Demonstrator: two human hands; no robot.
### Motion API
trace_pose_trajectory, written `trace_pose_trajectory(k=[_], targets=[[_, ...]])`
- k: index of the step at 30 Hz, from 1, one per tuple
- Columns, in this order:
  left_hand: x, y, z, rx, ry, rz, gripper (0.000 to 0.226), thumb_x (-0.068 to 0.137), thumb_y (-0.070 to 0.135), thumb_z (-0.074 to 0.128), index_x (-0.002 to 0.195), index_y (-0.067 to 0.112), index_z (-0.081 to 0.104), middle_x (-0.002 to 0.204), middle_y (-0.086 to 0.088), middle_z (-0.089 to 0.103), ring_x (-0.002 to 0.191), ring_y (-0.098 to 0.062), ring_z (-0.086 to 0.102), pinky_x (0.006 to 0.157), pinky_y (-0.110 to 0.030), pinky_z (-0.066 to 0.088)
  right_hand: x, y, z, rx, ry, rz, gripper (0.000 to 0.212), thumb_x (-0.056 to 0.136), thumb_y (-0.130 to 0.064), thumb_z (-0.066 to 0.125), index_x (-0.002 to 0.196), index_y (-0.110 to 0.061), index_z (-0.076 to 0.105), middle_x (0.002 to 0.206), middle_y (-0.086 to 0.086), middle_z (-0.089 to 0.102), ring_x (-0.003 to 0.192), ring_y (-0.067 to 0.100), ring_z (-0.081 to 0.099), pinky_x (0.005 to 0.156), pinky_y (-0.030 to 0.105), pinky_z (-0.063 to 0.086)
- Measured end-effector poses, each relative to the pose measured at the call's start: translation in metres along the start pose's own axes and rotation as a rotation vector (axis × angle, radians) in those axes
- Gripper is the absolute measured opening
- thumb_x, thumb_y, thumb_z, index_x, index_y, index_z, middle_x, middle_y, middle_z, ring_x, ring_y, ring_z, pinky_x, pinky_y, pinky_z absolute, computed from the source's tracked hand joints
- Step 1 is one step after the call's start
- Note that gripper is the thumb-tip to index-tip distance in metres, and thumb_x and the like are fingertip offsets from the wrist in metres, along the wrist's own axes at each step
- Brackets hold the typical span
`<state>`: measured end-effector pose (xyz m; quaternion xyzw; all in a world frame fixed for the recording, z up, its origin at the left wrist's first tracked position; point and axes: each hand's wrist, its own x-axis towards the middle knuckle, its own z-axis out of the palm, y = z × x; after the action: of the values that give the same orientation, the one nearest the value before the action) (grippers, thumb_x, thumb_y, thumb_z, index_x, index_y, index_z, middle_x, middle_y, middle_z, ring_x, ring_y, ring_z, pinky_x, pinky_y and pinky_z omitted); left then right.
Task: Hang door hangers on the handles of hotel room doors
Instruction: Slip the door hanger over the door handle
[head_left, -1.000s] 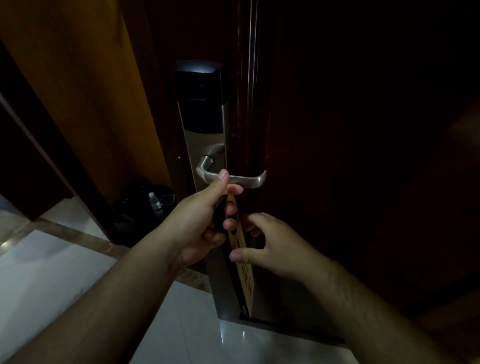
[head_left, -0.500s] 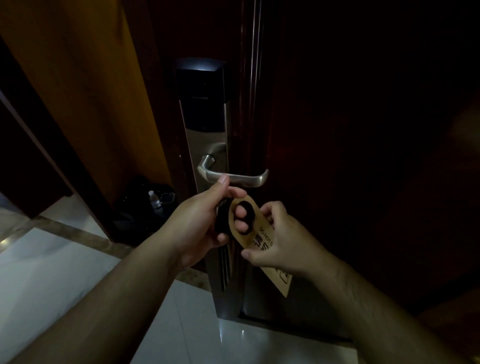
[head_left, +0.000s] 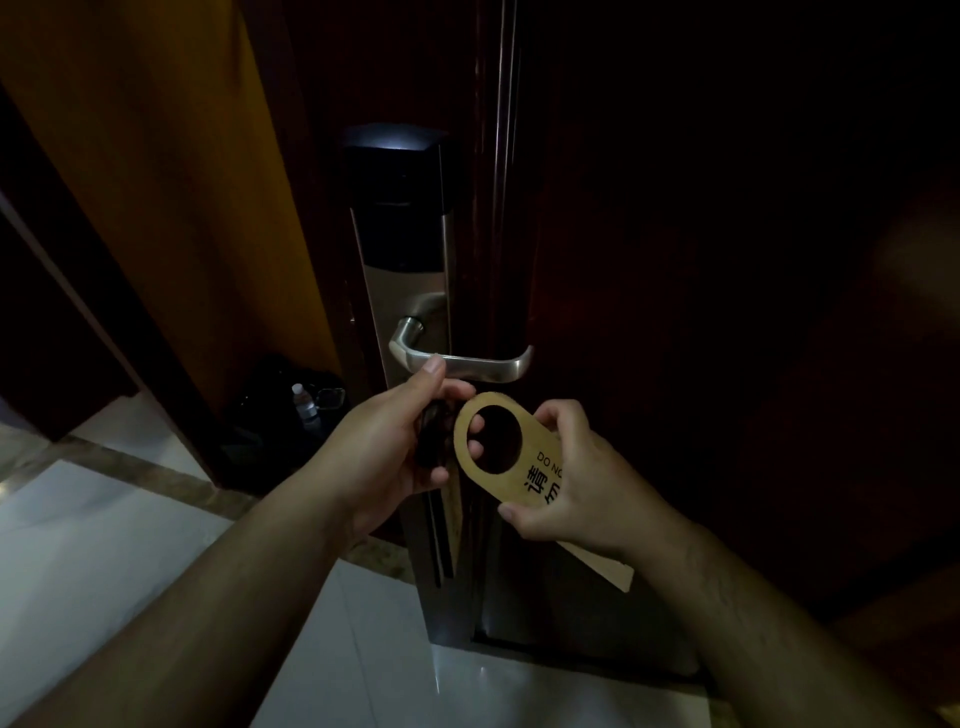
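The left hand curls its grip round a dark bundle (what it is I cannot tell), with its thumb tip up at the door handle. Just below the handle the door hanger lies tilted, hole end up-left, long axis running down-right. The right hand pinches its middle, so it seems best placed to carry the hole to the handle's free right end.

Free end of the lever handle on the right, open dark room beyond it, left hand gripping a stack of hangers crowding its left part, door hanger in right hand just beneath.
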<state>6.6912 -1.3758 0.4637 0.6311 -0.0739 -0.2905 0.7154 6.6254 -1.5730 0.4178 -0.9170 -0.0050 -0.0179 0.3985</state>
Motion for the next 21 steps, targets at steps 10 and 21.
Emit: trace_pose_trajectory(k=[10, 21], targets=[[-0.001, -0.003, -0.001, 0.272, 0.175, 0.122, 0.053, 0.083, 0.064, 0.042, 0.103, 0.022, 0.069, 0.067, 0.003, 0.052, 0.058, -0.01, 0.046, 0.054, -0.024, 0.035, -0.009, 0.018, -0.011, -0.068, 0.026, -0.053, 0.09, 0.06, -0.047, 0.084, 0.126, -0.046, 0.022, 0.12, -0.024, 0.041, 0.11, 0.0, 0.05, 0.081, 0.023, 0.054], [0.0, -0.001, -0.001, 0.252, 0.158, 0.1, 0.046, 0.095, 0.057, 0.04, 0.093, 0.018, 0.064, 0.071, 0.004, 0.053, 0.06, -0.01, 0.046, 0.054, -0.025, 0.034, 0.004, 0.012, -0.012, 0.169, 0.177, -0.033, 0.084, 0.064, -0.054, 0.074, 0.136, -0.038, 0.033, 0.135, -0.014, 0.05, 0.126, 0.002, 0.046, 0.1, 0.025, 0.044]])
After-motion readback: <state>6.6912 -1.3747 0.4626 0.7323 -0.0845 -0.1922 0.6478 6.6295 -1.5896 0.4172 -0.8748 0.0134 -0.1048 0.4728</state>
